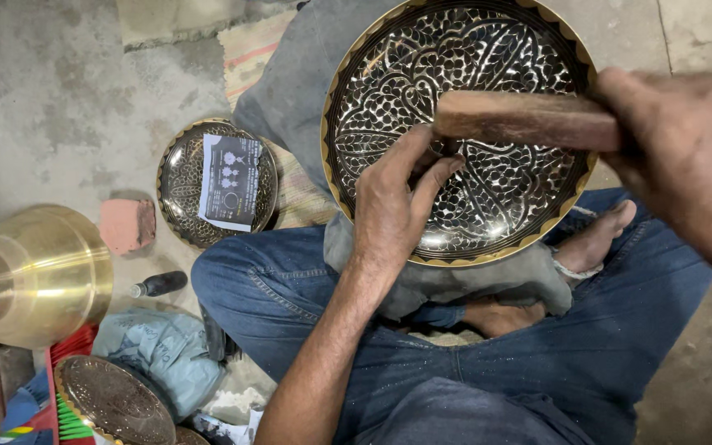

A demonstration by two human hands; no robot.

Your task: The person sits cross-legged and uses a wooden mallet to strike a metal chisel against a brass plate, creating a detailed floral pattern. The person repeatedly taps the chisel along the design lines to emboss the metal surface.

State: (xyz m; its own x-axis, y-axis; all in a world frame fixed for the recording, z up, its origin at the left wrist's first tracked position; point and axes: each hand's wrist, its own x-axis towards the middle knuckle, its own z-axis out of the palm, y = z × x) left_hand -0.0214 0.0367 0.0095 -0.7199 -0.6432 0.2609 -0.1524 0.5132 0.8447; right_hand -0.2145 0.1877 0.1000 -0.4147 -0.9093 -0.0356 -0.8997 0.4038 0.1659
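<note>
Head view, person seated cross-legged on the concrete floor [59, 99]. A large engraved brass plate [488, 206], black ground with bright floral cut-work and a gold rim, rests tilted on a grey cloth [306, 82] over the lap and crossed legs. Left hand [393, 202] lies on the plate's face near its centre, fingers [434, 177] pinched together around a small tool whose tip is hidden; it appears to be a thin chisel, but I cannot tell for certain. Right hand [686, 148] is at the plate's right rim, fingers wrapped tight round one end of a wooden mallet [525, 119] held level, its free end just above the left fingertips. On the floor toward the left: a smaller engraved plate [183, 185] lying flat with a printed paper pattern [231, 180] on it, a reddish brick piece [127, 224] just beside it, a dark-handled tool [158, 284] near the left knee, and a polished brass vessel [35, 276] at the left edge. Another dull round plate [113, 404] sits at the lower left, beside a crumpled grey bag [162, 350].
</note>
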